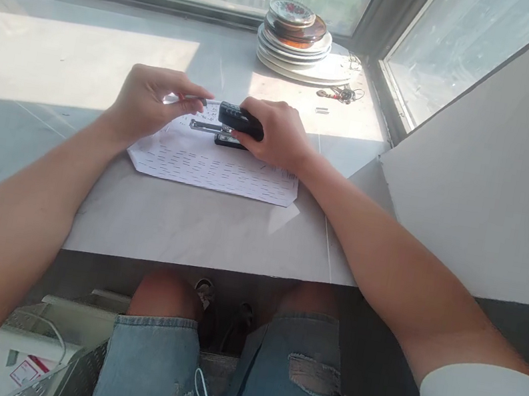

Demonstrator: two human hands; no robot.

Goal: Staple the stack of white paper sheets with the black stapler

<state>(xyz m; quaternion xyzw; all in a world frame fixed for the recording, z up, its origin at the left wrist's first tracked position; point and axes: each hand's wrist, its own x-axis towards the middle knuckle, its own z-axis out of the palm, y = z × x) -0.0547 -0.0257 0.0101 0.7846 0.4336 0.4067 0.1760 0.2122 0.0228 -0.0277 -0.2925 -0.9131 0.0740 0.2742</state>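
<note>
My right hand (pixel 278 134) grips a black stapler (pixel 242 120) above printed paper sheets (pixel 212 172). The stapler is hinged apart, its metal staple tray (pixel 205 126) sticking out to the left between the raised top and the base. Left of it, my left hand (pixel 151 101) pinches a small grey strip (pixel 204 102) between thumb and fingers; it looks like a piece of a staple row, though most of it is hidden. A short staple strip (pixel 322 110) lies on the stone sill to the right.
A stack of plates (pixel 293 57) stands at the back by the window, with a tangled cord (pixel 345 94) beside it. The stone counter (pixel 217 237) ends just above my knees. A white box (pixel 24 360) sits low at the left. A wall (pixel 497 169) rises at the right.
</note>
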